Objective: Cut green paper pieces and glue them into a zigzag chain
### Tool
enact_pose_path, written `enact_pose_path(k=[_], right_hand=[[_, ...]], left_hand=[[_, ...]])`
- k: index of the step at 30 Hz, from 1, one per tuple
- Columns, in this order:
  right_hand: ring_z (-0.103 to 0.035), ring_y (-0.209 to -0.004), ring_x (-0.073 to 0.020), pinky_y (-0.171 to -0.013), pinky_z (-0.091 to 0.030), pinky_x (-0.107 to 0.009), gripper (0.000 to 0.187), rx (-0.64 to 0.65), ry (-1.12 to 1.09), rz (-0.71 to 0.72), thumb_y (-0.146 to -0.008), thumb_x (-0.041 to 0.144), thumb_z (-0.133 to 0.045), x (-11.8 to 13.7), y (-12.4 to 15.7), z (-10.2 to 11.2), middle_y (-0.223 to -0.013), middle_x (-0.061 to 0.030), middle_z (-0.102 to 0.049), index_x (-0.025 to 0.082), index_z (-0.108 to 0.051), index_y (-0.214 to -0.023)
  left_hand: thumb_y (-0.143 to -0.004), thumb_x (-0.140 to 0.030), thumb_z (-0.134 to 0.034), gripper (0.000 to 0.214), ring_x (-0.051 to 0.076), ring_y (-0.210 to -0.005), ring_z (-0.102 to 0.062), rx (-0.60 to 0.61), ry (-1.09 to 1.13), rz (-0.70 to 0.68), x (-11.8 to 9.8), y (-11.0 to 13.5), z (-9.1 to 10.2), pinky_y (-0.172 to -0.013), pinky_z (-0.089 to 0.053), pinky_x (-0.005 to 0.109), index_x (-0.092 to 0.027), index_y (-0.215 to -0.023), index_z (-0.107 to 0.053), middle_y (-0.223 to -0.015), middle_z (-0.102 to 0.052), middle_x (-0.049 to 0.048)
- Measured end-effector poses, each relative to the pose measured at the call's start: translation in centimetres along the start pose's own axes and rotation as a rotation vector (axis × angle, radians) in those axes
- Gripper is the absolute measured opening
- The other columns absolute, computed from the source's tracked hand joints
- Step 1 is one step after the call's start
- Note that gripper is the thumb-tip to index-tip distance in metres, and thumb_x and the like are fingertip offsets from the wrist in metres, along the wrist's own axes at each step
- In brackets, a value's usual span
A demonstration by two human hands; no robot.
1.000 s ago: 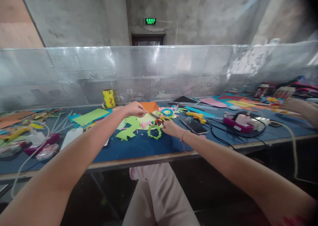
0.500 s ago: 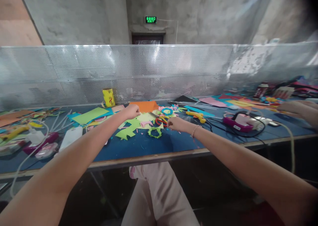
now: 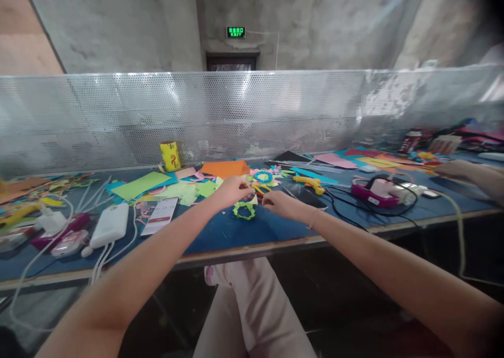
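Note:
My left hand [image 3: 233,189] reaches over the blue table [image 3: 220,234] with its fingers pinched together, just behind a green paper ring [image 3: 244,210]. My right hand [image 3: 279,203] lies to the right of the ring, fingers curled toward the left hand. The two sets of fingertips nearly meet above the ring. What they pinch is too small to name. A paper flower with a blue centre [image 3: 263,177] lies just beyond the hands. A dark phone [image 3: 306,193] rests beside my right wrist.
Orange paper [image 3: 224,168], green paper [image 3: 140,185], a yellow packet [image 3: 170,156], a yellow glue gun [image 3: 311,182] and a magenta device with cables [image 3: 374,192] lie around. A white power bank [image 3: 109,225] sits left. Another person's hand [image 3: 459,170] works far right. A perforated metal screen [image 3: 252,111] backs the table.
My left hand came away from the orange paper, moving right and nearer to the green ring. My right hand stayed by the ring. The view shifted a little to the left.

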State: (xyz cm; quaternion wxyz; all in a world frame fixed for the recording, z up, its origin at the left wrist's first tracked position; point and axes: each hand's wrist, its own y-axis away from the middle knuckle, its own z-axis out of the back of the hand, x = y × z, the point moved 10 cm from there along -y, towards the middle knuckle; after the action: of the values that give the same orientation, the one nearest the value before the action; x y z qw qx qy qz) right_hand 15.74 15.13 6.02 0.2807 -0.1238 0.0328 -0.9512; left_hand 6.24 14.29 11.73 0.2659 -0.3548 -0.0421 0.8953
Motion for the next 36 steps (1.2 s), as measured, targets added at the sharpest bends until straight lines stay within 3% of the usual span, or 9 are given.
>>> enact_pose_path(k=[2, 5, 10, 14, 23, 27, 29, 33, 36], right_hand=[[-0.059, -0.070, -0.0154, -0.064, -0.042, -0.024, 0.016, -0.077, -0.205, -0.023, -0.077, 0.021, -0.049, 0.1, 1.3, 1.3, -0.077, -0.0050, -0.066, 0.014, -0.064, -0.082], [-0.059, -0.066, -0.0140, -0.064, -0.046, -0.025, 0.013, -0.182, -0.708, -0.133, -0.072, 0.025, -0.056, -0.7, 3.3, 2.0, -0.069, -0.0011, -0.063, 0.016, -0.062, -0.080], [-0.057, -0.063, -0.0080, -0.068, -0.049, -0.022, 0.016, -0.310, -1.337, -0.266, -0.061, 0.029, -0.071, -1.2, 5.6, 0.9, -0.066, 0.0033, -0.059, 0.018, -0.063, -0.070], [-0.056, -0.063, -0.0053, -0.069, -0.049, -0.018, 0.020, -0.353, -1.584, -0.256, -0.055, 0.028, -0.077, -0.6, 5.9, 0.5, -0.068, 0.0032, -0.060, 0.018, -0.065, -0.068], [-0.057, -0.065, -0.0058, -0.065, -0.048, -0.016, 0.022, -0.334, -1.765, -0.239, -0.056, 0.024, -0.079, 0.9, 4.2, 1.0, -0.072, -0.0008, -0.063, 0.013, -0.068, -0.071], [-0.050, -0.056, -0.0032, -0.056, -0.044, -0.014, 0.025, -0.320, -1.772, -0.242, -0.053, 0.025, -0.081, 1.5, 3.7, 1.0, -0.063, 0.0023, -0.057, 0.012, -0.066, -0.068], [-0.048, -0.057, -0.0032, -0.056, -0.043, -0.015, 0.025, -0.262, -1.755, -0.252, -0.052, 0.025, -0.081, 1.9, 3.6, 0.5, -0.064, 0.0024, -0.056, 0.013, -0.065, -0.067], [-0.047, -0.056, -0.0036, -0.056, -0.041, -0.017, 0.025, -0.085, -1.590, -0.227, -0.057, 0.030, -0.078, 2.5, 3.8, 0.0, -0.060, 0.0039, -0.052, 0.014, -0.059, -0.063], [-0.048, -0.054, -0.0051, -0.054, -0.040, -0.019, 0.021, -0.043, -1.249, -0.173, -0.064, 0.032, -0.072, 1.5, 5.2, 2.3, -0.058, 0.0038, -0.052, 0.015, -0.058, -0.064]], left_hand=[[-0.069, -0.021, -0.062, 0.004, 0.014, -0.063, -0.060, -0.013, 0.142, 0.005, -0.4, 0.3, -1.6, -0.059, -0.044, 0.024, -0.016, -0.069, -0.063, -0.067, -0.066, 0.0039], [-0.069, -0.020, -0.065, 0.004, 0.016, -0.069, -0.063, -0.122, 0.263, 0.010, -1.2, 0.8, -2.8, -0.063, -0.047, 0.025, -0.017, -0.071, -0.064, -0.070, -0.068, 0.0039], [-0.077, -0.022, -0.060, 0.011, 0.017, -0.085, -0.065, -0.337, 0.133, -0.145, -3.6, 2.6, -2.8, -0.081, -0.047, 0.028, -0.023, -0.086, -0.066, -0.089, -0.071, 0.0025], [-0.082, -0.025, -0.053, 0.017, 0.018, -0.096, -0.062, -0.395, 0.047, -0.176, -3.9, 3.4, -2.7, -0.091, -0.044, 0.031, -0.024, -0.094, -0.065, -0.100, -0.069, 0.0042], [-0.086, -0.015, -0.044, 0.032, 0.019, -0.110, -0.058, -0.418, 0.116, -0.168, -3.2, 4.3, -2.2, -0.096, -0.043, 0.034, -0.022, -0.115, -0.055, -0.117, -0.063, 0.0056], [-0.079, -0.015, -0.055, 0.029, 0.020, -0.100, -0.063, -0.419, 0.207, -0.149, -2.9, 4.1, -1.0, -0.088, -0.047, 0.032, -0.020, -0.107, -0.058, -0.107, -0.068, 0.0062], [-0.073, -0.014, -0.062, 0.027, 0.020, -0.091, -0.066, -0.342, 0.329, -0.098, -2.3, 3.4, -0.6, -0.082, -0.050, 0.031, -0.019, -0.099, -0.061, -0.094, -0.072, 0.0057], [-0.067, -0.016, -0.066, 0.010, 0.016, -0.074, -0.066, -0.150, 0.410, -0.103, -2.3, 2.4, 0.3, -0.072, -0.050, 0.027, -0.016, -0.077, -0.065, -0.076, -0.071, 0.0038], [-0.068, -0.021, -0.064, 0.005, 0.015, -0.070, -0.064, -0.120, 0.281, -0.075, -1.2, 2.4, 1.9, -0.064, -0.046, 0.024, -0.017, -0.069, -0.066, -0.073, -0.070, 0.0031]])
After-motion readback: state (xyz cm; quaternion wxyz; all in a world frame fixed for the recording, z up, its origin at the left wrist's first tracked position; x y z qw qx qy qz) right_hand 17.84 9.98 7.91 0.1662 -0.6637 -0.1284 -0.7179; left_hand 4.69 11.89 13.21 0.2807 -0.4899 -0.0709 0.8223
